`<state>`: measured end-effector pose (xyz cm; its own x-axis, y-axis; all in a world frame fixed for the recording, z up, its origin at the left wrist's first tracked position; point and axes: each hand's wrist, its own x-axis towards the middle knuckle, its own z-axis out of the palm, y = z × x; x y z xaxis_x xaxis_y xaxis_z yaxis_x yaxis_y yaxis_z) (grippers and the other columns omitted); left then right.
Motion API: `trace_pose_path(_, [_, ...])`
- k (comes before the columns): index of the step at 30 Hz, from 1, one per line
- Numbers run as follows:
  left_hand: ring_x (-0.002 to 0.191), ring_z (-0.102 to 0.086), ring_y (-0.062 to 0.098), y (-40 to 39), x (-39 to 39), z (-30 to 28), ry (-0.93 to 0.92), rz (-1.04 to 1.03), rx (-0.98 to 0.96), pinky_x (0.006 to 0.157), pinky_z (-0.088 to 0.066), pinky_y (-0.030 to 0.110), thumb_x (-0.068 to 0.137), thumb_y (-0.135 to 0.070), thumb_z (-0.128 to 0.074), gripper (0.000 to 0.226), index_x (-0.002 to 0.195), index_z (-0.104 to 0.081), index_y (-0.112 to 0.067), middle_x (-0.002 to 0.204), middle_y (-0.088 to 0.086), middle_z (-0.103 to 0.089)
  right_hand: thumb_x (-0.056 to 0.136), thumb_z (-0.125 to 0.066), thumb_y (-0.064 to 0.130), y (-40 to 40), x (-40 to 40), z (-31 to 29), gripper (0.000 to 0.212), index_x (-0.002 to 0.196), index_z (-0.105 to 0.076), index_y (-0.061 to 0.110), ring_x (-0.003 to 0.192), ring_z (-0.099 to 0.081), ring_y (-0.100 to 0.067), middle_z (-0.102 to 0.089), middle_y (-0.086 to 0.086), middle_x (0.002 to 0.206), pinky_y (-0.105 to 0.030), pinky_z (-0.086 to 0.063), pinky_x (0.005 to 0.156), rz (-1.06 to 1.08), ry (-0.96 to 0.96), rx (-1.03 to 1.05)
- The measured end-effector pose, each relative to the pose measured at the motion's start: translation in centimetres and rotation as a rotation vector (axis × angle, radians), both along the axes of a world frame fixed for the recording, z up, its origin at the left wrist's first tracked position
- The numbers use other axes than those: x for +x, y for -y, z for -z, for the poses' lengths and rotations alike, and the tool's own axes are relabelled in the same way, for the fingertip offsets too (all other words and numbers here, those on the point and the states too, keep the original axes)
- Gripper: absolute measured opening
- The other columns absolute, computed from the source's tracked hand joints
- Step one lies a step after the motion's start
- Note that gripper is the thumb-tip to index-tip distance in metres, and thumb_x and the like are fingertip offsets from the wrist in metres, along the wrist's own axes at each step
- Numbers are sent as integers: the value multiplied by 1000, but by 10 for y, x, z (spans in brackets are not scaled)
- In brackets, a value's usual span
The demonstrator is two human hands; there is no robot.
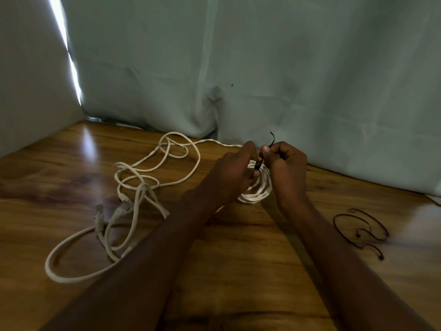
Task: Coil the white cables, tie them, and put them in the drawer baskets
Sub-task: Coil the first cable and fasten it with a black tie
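A coiled white cable [259, 192] lies on the wooden table [238, 259] under both my hands. My left hand [235, 174] grips the coil's top edge with curled fingers. My right hand [285, 163] pinches a black tie [272, 139] that wraps the coil; its free end sticks up above my fingers. To the left, loose white cables [133, 187] lie tangled on the table, with plug ends near the middle of the tangle. One strand runs from the tangle toward my hands.
Several spare black ties [360, 229] lie on the table to the right. A pale green curtain [262, 68] hangs along the table's far edge and a white wall [28, 91] stands at the left. No drawer baskets are in view.
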<state>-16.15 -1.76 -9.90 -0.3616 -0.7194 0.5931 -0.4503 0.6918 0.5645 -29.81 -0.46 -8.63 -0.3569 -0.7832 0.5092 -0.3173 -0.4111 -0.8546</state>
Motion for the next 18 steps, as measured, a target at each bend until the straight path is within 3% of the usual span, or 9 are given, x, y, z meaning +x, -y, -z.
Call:
trace_pose_path(3, [62,-59,20,-1,-1,2,-36,35,-99,60,-48,43,91,-11,-66,33,118,-51,-23,70,4,-62,92,-69,4,-4,2,-9,15,79,-69,-4,65,-57,-24,-63,-19,75,-25,-50,52,-55,242,134])
trace_pose_path(5, [68,-62,19,-3,-3,1,-38,44,-162,65,-48,41,93,-10,-63,37,125,-55,-26,75,1,-66,90,-67,0,-4,0,-13,14,76,-69,-1,67,-58,-25,-62,-20,77,-29,-52,57,-94,347,229])
trace_pose_path(7, [82,-67,14,-3,-4,2,-54,31,-212,73,-50,37,94,-10,-62,34,124,-61,-27,92,-5,-73,92,-64,2,-1,-3,-13,22,71,-70,5,76,-63,-28,-67,-21,80,-36,-53,67,-106,362,269])
trace_pose_path(9, [89,-67,7,1,-4,3,-75,-9,-269,77,-49,26,96,-11,-63,31,122,-66,-25,104,-13,-74,96,-66,8,1,-2,-10,22,77,-75,6,79,-70,-28,-74,-17,83,-35,-57,70,-132,412,288])
trace_pose_path(12, [82,-60,2,2,-3,2,-103,-62,-294,69,-42,18,98,-17,-60,19,114,-68,-24,97,-16,-72,101,-66,18,-1,2,-9,20,89,-77,6,75,-77,-21,-79,-10,82,-30,-62,67,-209,507,247])
trace_pose_path(14, [76,-57,5,-2,-3,0,-101,-79,-284,65,-38,19,96,-30,-51,23,109,-67,-22,89,-10,-69,102,-65,31,-3,3,-10,27,103,-75,6,78,-78,-17,-80,-9,88,-26,-61,66,-208,386,206])
trace_pose_path(16, [72,-52,4,-2,-3,-1,-135,-123,-235,60,-32,14,88,-40,-43,36,105,-67,-18,83,-12,-64,97,-70,39,-4,1,-8,35,119,-69,12,85,-76,-10,-77,-5,96,-21,-58,68,-146,126,146])
trace_pose_path(18, [70,-51,8,3,0,1,-195,-200,-206,57,-29,19,85,-38,-42,39,101,-66,-12,79,-10,-59,91,-78,34,-3,-1,-8,41,127,-64,21,89,-72,-7,-72,-2,101,-19,-56,73,-139,-120,68])
